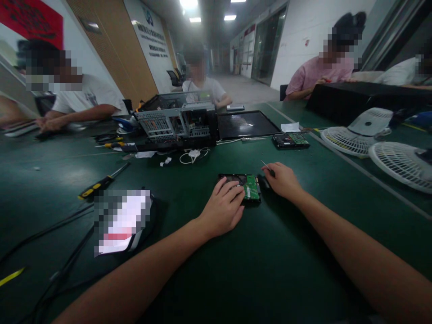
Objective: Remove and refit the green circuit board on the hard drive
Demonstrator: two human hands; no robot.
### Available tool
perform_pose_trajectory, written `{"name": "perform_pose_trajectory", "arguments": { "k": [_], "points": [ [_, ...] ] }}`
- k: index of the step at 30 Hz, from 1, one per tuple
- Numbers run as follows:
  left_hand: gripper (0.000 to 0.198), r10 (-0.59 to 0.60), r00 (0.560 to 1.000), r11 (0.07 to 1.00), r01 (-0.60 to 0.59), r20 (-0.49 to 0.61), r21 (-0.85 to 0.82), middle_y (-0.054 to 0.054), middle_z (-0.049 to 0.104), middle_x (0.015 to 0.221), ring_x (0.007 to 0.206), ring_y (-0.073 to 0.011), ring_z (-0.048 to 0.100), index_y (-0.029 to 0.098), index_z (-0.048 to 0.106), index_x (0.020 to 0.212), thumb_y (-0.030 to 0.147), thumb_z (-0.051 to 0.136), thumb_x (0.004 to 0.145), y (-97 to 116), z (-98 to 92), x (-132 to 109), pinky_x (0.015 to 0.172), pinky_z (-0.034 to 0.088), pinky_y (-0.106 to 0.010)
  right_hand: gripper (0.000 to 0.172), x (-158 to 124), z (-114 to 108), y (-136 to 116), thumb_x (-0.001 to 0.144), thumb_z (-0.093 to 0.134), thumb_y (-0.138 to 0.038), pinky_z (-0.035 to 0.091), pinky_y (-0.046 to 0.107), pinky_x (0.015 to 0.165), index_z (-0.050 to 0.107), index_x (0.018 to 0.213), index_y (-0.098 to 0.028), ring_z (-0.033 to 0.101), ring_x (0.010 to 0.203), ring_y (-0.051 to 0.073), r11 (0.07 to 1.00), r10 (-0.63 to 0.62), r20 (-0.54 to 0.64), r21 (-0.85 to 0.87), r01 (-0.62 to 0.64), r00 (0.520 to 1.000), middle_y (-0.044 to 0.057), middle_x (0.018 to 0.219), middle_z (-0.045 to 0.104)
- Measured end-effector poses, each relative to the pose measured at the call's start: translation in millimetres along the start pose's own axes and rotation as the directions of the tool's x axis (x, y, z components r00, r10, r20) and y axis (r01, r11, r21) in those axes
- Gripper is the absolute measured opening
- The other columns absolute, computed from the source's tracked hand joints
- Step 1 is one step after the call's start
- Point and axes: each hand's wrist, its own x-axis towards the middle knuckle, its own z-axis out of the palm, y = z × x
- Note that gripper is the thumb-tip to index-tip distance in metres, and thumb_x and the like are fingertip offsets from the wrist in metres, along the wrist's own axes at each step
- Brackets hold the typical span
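Note:
A hard drive [252, 188] lies on the green table with its green circuit board facing up. My left hand [224, 204] covers its left part, fingers laid over the top and thumb at the near edge. Just right of the drive, my right hand [283, 180] is closed on a small screwdriver [266, 166], whose thin metal shaft points up and to the left, clear of the drive. Most of its handle is hidden by the fingers. Farther back rests a second hard drive [290, 141].
An opened computer case [175, 123] and a black side panel [248, 123] stand beyond. At left are a yellow-black screwdriver [97, 186], a phone-like lit screen [124, 220] and cables [72, 247]. White fan parts [351, 137] lie right. Several people sit around the table [270, 270].

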Motion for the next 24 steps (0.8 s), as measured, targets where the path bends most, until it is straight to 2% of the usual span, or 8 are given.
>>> {"name": "perform_pose_trajectory", "arguments": {
  "k": [2,4,7,10,13,17,24],
  "points": [
    [0.045,0.012,1.000,1.000,-0.012,-0.001,-0.008,-0.012,0.060,0.142,0.140,-0.0308,0.047,0.012,0.058,0.140,0.033,0.051,0.101,0,0.4,0,0.127,0.024,-0.055,0.034,5,3,9,0.103,0.045,-0.035,0.049,0.035,0.090,0.073,0.115,-0.021,0.066,0.105,0.026,0.990,-0.010,-0.020,-0.139,0.007,1.000,0.012,0.114,0.071],
    [0.047,0.028,0.999,0.999,-0.028,0.015,-0.018,-0.012,0.057,0.146,0.141,-0.0301,0.046,0.011,0.055,0.143,0.033,0.050,0.101,0,0.1,0,0.126,0.026,-0.054,0.039,11,6,16,0.104,0.041,-0.038,0.050,0.037,0.085,0.069,0.127,-0.022,0.067,0.102,0.028,0.970,0.053,-0.036,-0.234,-0.060,0.998,0.012,0.121,0.069],
    [0.049,0.055,0.997,0.998,-0.053,0.053,-0.039,-0.012,0.053,0.152,0.143,-0.0290,0.044,0.012,0.050,0.147,0.033,0.050,0.102,1,-0.8,0,0.125,0.028,-0.052,0.047,25,11,21,0.104,0.038,-0.043,0.051,0.040,0.080,0.058,0.143,-0.026,0.067,0.103,0.031,0.936,0.103,-0.030,-0.336,-0.107,0.994,0.014,0.135,0.062],
    [0.049,0.072,0.994,0.996,-0.068,0.078,-0.052,-0.011,0.052,0.154,0.145,-0.0287,0.042,0.013,0.049,0.148,0.032,0.049,0.102,1,-0.9,0,0.125,0.027,-0.052,0.051,42,16,22,0.103,0.037,-0.044,0.052,0.043,0.082,0.053,0.149,-0.028,0.067,0.103,0.032,0.913,0.113,-0.012,-0.393,-0.109,0.994,0.015,0.137,0.059],
    [0.049,0.069,0.994,0.996,-0.065,0.089,-0.054,-0.011,0.052,0.154,0.145,-0.0294,0.042,0.014,0.049,0.147,0.033,0.049,0.102,1,-0.9,1,0.126,0.025,-0.052,0.051,60,18,21,0.103,0.036,-0.044,0.052,0.046,0.083,0.054,0.148,-0.028,0.067,0.103,0.033,0.906,0.138,-0.017,-0.402,-0.133,0.990,0.017,0.135,0.057],
    [0.049,0.069,0.993,0.996,-0.063,0.094,-0.058,-0.011,0.052,0.153,0.144,-0.0295,0.043,0.014,0.050,0.147,0.034,0.049,0.103,0,-2.2,1,0.125,0.025,-0.052,0.048,77,23,19,0.103,0.036,-0.048,0.051,0.046,0.084,0.067,0.134,-0.029,0.068,0.101,0.032,0.900,0.167,-0.022,-0.406,-0.161,0.986,0.016,0.130,0.058],
    [0.048,0.061,0.994,0.996,-0.055,0.089,-0.076,-0.011,0.053,0.152,0.144,-0.0293,0.043,0.015,0.050,0.146,0.032,0.051,0.101,-1,-2.2,2,0.125,0.027,-0.053,0.047,75,26,18,0.104,0.035,-0.044,0.049,0.039,0.082,0.073,0.123,-0.024,0.066,0.102,0.029,0.898,0.146,-0.042,-0.414,-0.150,0.988,0.015,0.125,0.062]
  ]
}}
